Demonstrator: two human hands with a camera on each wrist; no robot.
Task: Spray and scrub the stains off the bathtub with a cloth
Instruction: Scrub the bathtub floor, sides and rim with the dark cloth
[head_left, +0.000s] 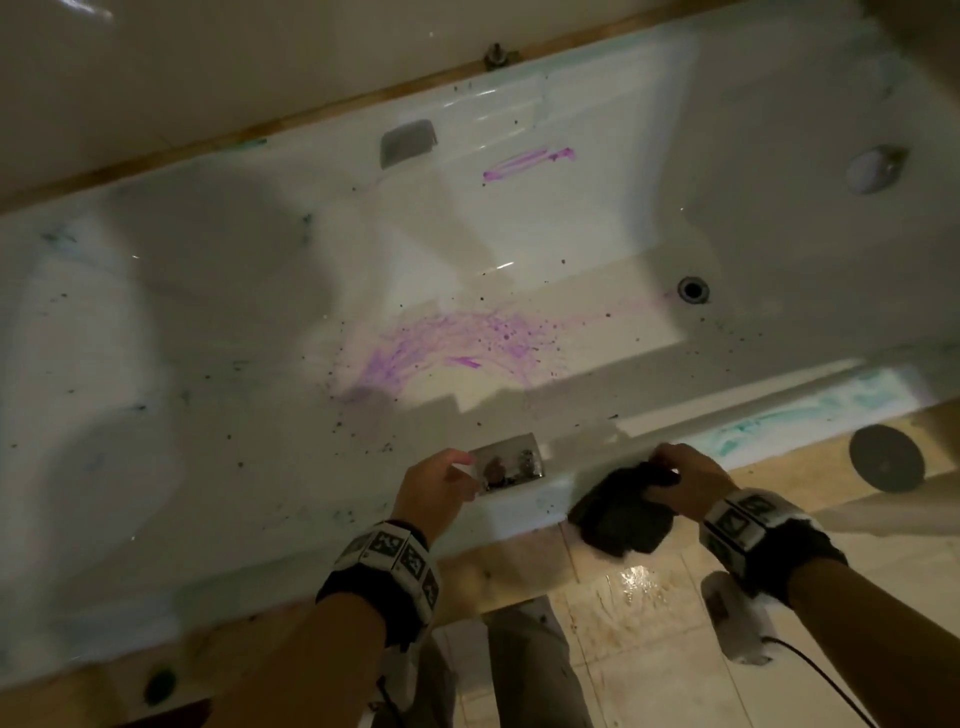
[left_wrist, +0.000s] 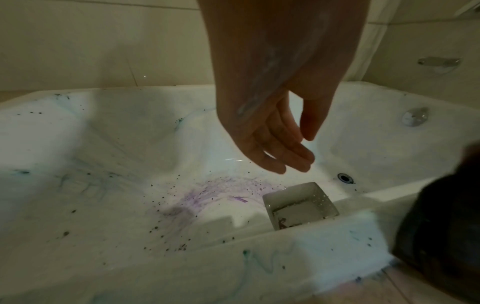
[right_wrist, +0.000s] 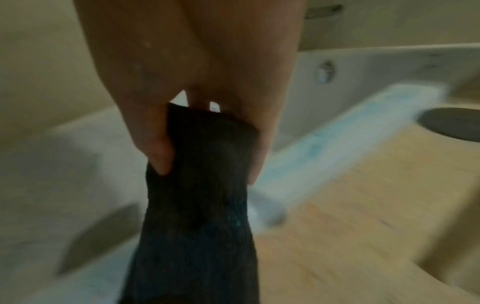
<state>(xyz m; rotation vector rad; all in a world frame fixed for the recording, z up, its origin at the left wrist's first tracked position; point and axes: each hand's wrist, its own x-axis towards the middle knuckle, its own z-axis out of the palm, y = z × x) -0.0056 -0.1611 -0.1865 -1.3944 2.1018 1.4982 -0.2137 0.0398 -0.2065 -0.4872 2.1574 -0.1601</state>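
Your right hand (head_left: 685, 480) has its grip closed on a dark cloth (head_left: 621, 512), thumb and fingers pinching the upper edge so the rest hangs down over the near rim of the bathtub (head_left: 156, 322); the right wrist view, though blurred, shows the cloth (right_wrist: 202, 195) gathered between your thumb and fingers and trailing below the hand. Your left hand (head_left: 439, 491) hangs released over the near rim, holding nothing, its fingers (left_wrist: 283, 152) loosely extended and pointing down into the tub, just beside a shiny metal plate (head_left: 511, 462) set in the near wall. Inside the tub, a purple stain (head_left: 441, 345) spreads across the floor in smears and specks, with a second purple streak (head_left: 524, 161) on the far wall. The drain hole (head_left: 693, 289) lies to the right of the floor stain, well apart from both hands. Teal-green smears (head_left: 789, 415) mark the near rim to the right of the cloth, and fainter ones show at the tub's left end. Dark flecks are scattered over the white surface. A round grey disc (head_left: 885, 457) sits beyond the rim on the right. Pale floor tiles (head_left: 639, 639) lie below your hands.
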